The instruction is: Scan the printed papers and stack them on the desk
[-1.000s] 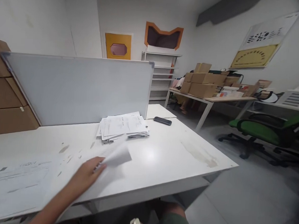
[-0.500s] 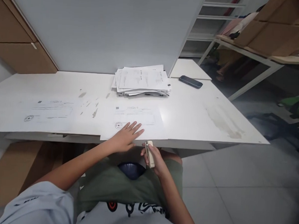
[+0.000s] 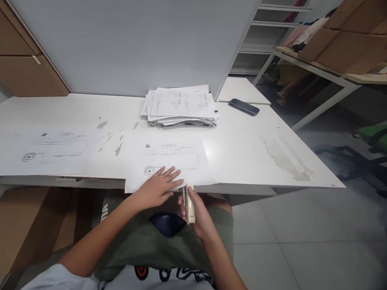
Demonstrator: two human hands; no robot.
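Observation:
A printed sheet (image 3: 182, 159) with a round stamp mark lies at the desk's front edge, its near left corner hanging over. Flat on its lower part rests my left hand (image 3: 159, 187), fingers spread. My right hand (image 3: 196, 208) is wrapped around a cream-coloured stapler (image 3: 190, 205), whose front end is at the sheet's near edge. Whether the paper sits between the stapler's jaws I cannot tell. Another printed sheet (image 3: 57, 148) with a similar stamp lies on the desk to the left.
A pile of papers (image 3: 179, 105) stands against the grey partition (image 3: 137, 38). Right of it lies a dark phone (image 3: 244, 107) on the white desk (image 3: 245, 156). Cardboard boxes (image 3: 25, 75) are at the left. Beyond, a person is partly visible behind another table (image 3: 320, 69).
My right hand has brought the stapler up to the sheet's near edge. The sheet and my left hand have shifted slightly towards me. The whole view has moved a little.

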